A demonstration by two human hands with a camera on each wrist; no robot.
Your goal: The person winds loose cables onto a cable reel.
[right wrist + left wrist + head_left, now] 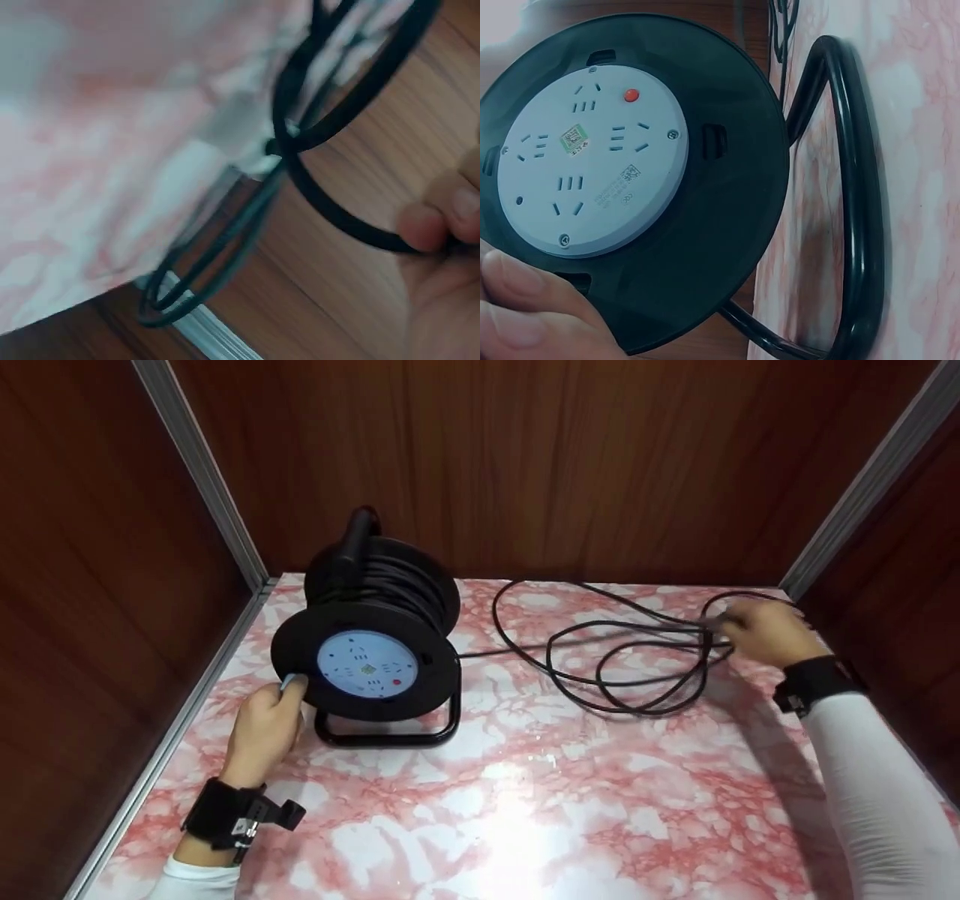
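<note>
The left hand (264,727) grips the cable reel's (367,664) rim (774,142); right of it, the right hand (772,631) grasps black cable (349,225). Only the head view shows the reel's handle (357,544).

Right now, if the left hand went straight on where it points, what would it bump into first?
Probably the reel: the left hand holds its rim, so it would push there straight away, though depth is hard to judge.

Table (390,844) red-and-white marbled, glare (511,829) near front; brown panels (495,465) at back, left and right; 2 grey strips (201,472) up back corners, 1 along table's left edge
</note>
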